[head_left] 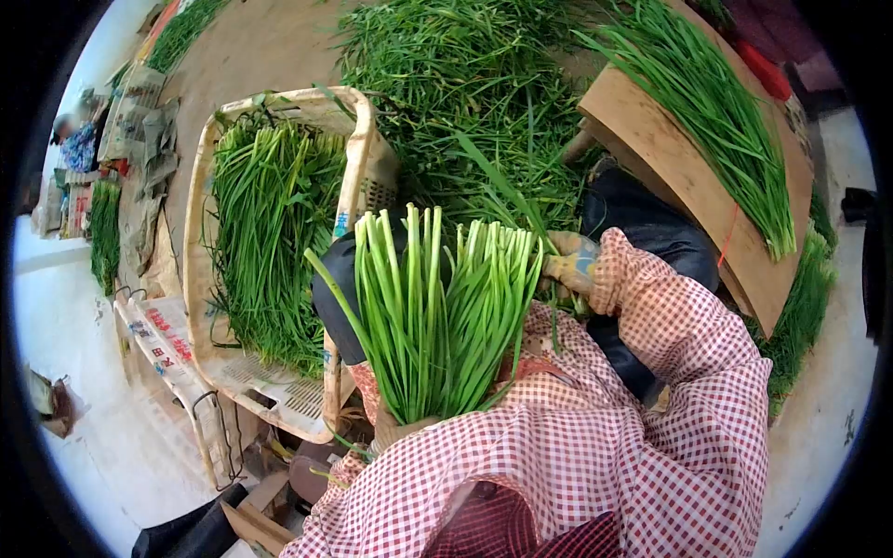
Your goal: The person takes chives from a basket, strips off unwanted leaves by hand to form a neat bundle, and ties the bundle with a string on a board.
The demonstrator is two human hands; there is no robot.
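So I'm watching this through the head cam from way over here, and the main thing I'm seeing is a fat bundle of green stalks (433, 325) sitting right in front of the wearer, pale cut ends pointing away. The left hand (400, 431) is clamping it at the leafy end, though most of that glove is hiding behind the greens and the sleeve. The right hand (574, 260), also gloved, is resting just beside the cut ends, fingers curling in next to some loose blades (507, 191); honestly I can't tell if it's gripping them. Hands are sitting apart, in any case. Off to the left, a pale plastic crate (197, 214) is holding more greens (279, 232), and past the bundle a big loose heap (456, 84) is covering the floor. Over on the right, a curved brown board (642, 130) is carrying another spread of long stalks (726, 121).
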